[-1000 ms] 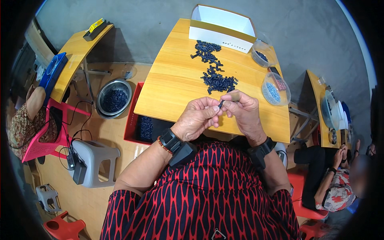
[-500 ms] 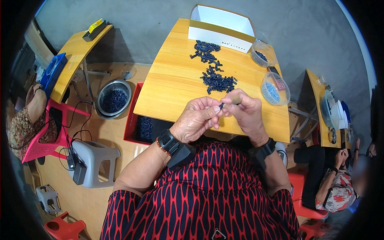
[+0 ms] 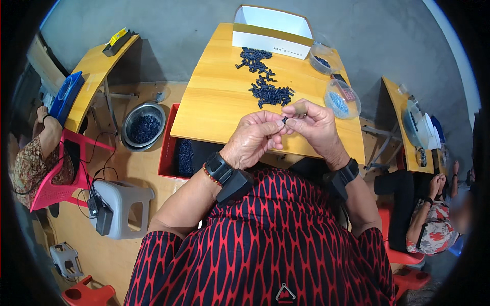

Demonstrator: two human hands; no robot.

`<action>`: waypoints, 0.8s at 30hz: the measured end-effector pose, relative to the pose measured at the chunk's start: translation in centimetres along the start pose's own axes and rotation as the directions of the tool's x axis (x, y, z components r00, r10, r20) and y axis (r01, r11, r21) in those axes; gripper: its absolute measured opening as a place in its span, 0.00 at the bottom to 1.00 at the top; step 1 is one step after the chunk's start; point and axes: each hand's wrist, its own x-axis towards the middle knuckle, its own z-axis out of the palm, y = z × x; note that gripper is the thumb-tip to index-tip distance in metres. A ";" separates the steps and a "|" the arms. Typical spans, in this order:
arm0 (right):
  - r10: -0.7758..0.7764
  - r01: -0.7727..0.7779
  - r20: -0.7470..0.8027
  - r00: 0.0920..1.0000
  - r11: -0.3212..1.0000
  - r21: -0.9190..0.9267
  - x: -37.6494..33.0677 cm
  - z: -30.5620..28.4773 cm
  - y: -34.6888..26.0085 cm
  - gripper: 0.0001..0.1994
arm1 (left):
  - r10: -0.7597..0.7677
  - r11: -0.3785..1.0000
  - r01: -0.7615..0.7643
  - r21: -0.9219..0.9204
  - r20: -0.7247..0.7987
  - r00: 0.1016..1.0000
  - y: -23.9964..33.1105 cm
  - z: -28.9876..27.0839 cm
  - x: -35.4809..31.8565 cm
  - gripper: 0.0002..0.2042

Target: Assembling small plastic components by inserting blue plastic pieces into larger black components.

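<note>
A small black part [image 3: 284, 120] is pinched between the fingertips of my left hand [image 3: 255, 133] and my right hand [image 3: 315, 127], above the near edge of the wooden table [image 3: 209, 97]. Its exact kind is too small to make out. Both hands are closed, thumbs against forefingers, and they meet at the part. Just beyond them lies a heap of small black plastic parts [image 3: 271, 95], with a second heap [image 3: 255, 58] farther back. To the right of the hands stands a clear round tub [image 3: 352, 104] with small pale blue pieces in it.
A white box [image 3: 270, 43] stands at the table's far edge, beside another clear tub [image 3: 321, 57] holding dark pieces. Under the table's left side is a red box [image 3: 166, 166] with black parts; a metal basin [image 3: 160, 115] and a grey stool [image 3: 120, 204] stand left. People sit on both sides.
The view has shifted slightly, so the table and boxes sit a little farther left and higher. My hands still pinch the small black part, which has turned a little between the fingertips.
</note>
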 end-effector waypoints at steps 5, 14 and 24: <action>-0.039 0.030 -0.050 0.998 0.985 -0.167 0.3 0.9 -0.9 0.15 | 0.017 1.000 -0.016 0.013 -0.134 0.991 0.0 -0.4 0.0 0.06; -0.243 0.287 0.168 0.955 0.623 -0.728 0.8 1.6 -0.1 0.13 | 0.016 0.999 -0.006 0.043 -0.219 0.976 -0.4 0.0 0.1 0.07; -0.261 0.332 0.221 0.940 0.542 -0.772 1.0 1.1 0.7 0.09 | 0.071 0.986 -0.027 0.164 -0.265 0.962 -0.6 -0.2 0.2 0.04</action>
